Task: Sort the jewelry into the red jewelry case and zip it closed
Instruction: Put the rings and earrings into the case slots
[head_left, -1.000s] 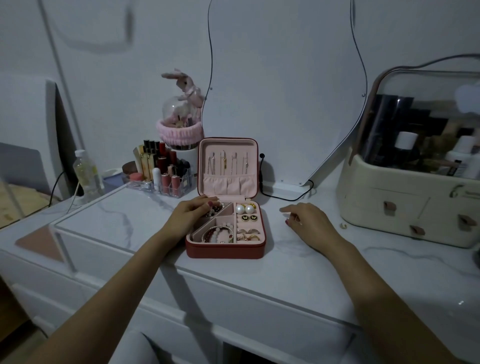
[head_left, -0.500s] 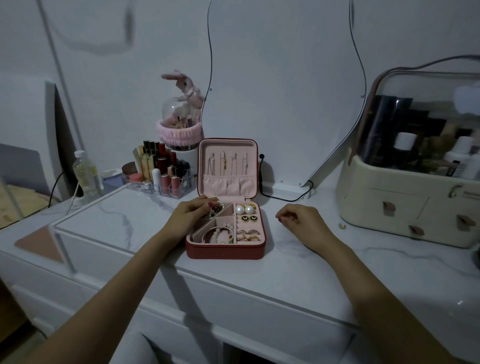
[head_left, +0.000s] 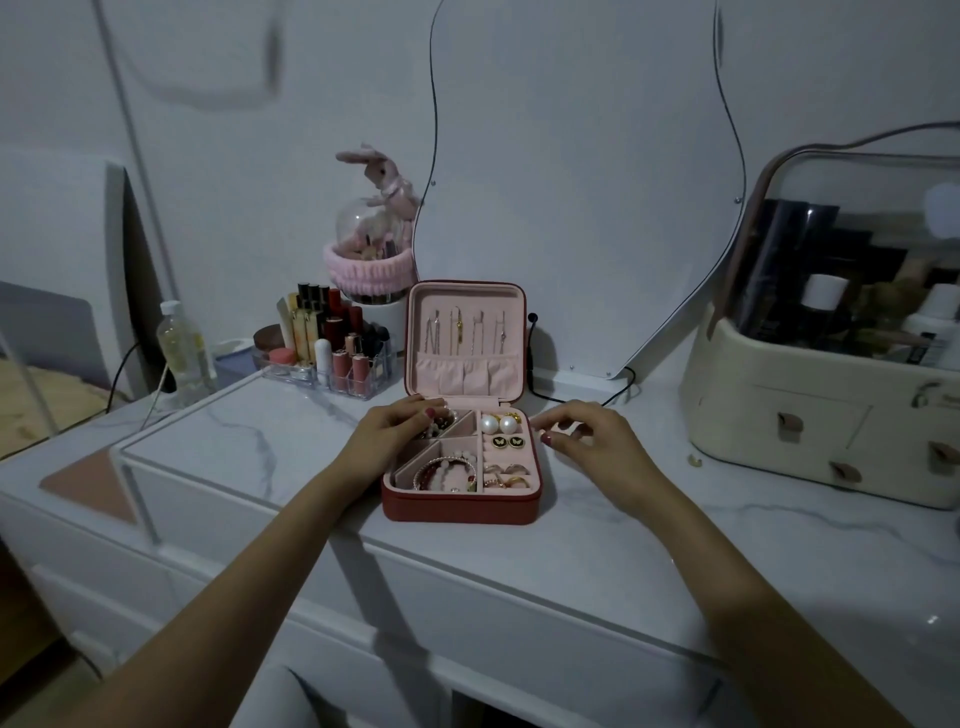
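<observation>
— On the white marble table (head_left: 597, 561), what do you see?

— One red jewelry case (head_left: 461, 506), open, with its pink lid (head_left: 466, 340) standing up. It sits near the front edge, between two hands.

— How many things are in it?

— Two pearl earrings (head_left: 497, 424), two black round earrings (head_left: 507, 441), some gold rings (head_left: 506, 475) in the slots, and bead bracelets (head_left: 448, 472) in the front left part. Four thin chains (head_left: 465, 332) hang in the lid.

— What do the hands do?

— The left hand (head_left: 387, 434) lies on the back left corner, fingers bent into that part. I cannot tell if it holds anything. The right hand (head_left: 592, 439) is just beside the right wall, fingers loosely curled, holding nothing I can see.

— Any words to read?

— None. All too small and dim.

— What else?

— One tray of lipsticks (head_left: 332, 353), one clear bottle (head_left: 184, 345), one pink bunny (head_left: 382, 174), one cream makeup box (head_left: 810, 415), one mirror (head_left: 571, 182) on the white wall.
</observation>
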